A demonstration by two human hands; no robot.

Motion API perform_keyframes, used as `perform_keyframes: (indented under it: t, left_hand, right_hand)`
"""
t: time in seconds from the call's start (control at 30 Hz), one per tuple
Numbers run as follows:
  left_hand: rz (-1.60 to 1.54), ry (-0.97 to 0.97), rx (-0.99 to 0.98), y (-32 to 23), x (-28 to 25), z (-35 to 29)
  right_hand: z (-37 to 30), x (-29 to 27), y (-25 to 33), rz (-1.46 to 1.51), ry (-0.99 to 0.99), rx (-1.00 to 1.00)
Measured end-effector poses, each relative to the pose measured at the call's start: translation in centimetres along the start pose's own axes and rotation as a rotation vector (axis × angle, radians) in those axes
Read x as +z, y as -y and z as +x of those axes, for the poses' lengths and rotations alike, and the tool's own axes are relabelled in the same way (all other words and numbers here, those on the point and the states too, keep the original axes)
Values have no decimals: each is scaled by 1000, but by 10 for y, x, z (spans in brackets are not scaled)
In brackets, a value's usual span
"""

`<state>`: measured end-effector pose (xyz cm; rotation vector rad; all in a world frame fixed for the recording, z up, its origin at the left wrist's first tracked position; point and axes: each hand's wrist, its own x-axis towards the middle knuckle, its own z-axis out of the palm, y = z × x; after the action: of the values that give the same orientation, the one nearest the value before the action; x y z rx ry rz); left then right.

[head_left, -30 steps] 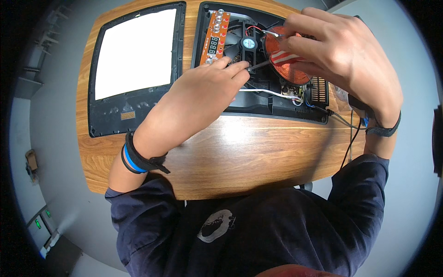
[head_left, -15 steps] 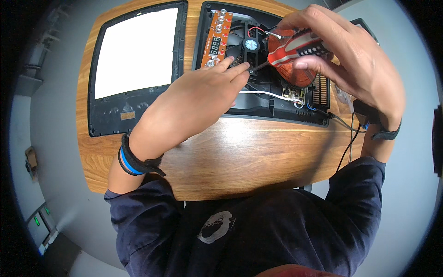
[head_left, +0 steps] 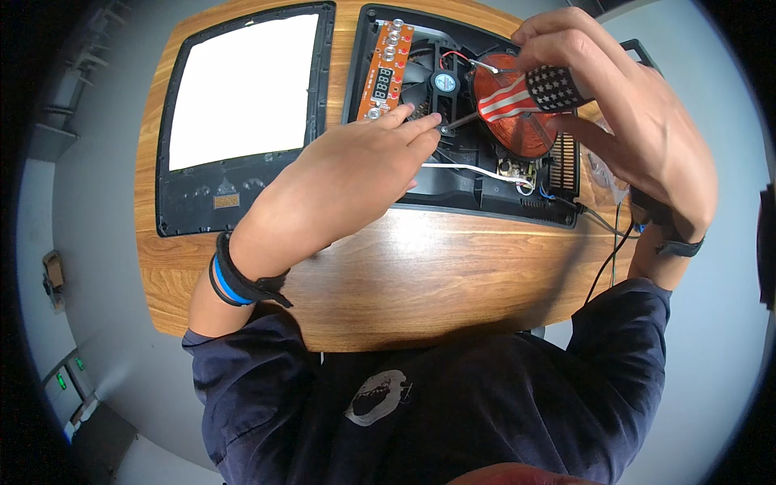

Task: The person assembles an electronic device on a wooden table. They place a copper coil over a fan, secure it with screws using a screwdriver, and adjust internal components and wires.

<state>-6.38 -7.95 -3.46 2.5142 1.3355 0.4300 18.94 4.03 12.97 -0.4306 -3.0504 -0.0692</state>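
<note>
An opened induction cooker base (head_left: 477,212) lies at the far middle of the table. My right hand (head_left: 643,121) has its fingers and thumb around the handle of a screwdriver (head_left: 508,103) patterned with stars and stripes. The screwdriver lies low across the copper coil (head_left: 505,136), its shaft slanting left to a corner of the black cooling fan (head_left: 444,83). My left hand (head_left: 347,174) stretches its fingers over the fan's near edge, fingertips close to the screwdriver's tip. An orange circuit board (head_left: 404,47) with a digit display sits left of the fan.
To the left lies the cooker's top panel (head_left: 242,97), white surface within a black frame. A white wire (head_left: 465,166) crosses the base to a small board. Black cables (head_left: 606,271) run off its right side. Clear plastic (head_left: 602,174) lies beside my right wrist.
The screwdriver handle has turned, so its starred part now shows more. My right fingers have shifted right along it. My left hand stays nearly still.
</note>
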Motion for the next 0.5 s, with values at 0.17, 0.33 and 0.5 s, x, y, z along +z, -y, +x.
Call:
perform_keyframes:
  t: [0.17,0.33,0.5]
  left_hand:
    - [2,-16,6,0,1,-1]
    - [-9,-8,-3,1,2,-1]
    - [-13,-12,9,1,2,1]
  right_hand:
    - [-4,-3,-9,49,178,110]
    - [6,-13,-9,4,200,30]
    - [4,-10,-5,-74,188,105]
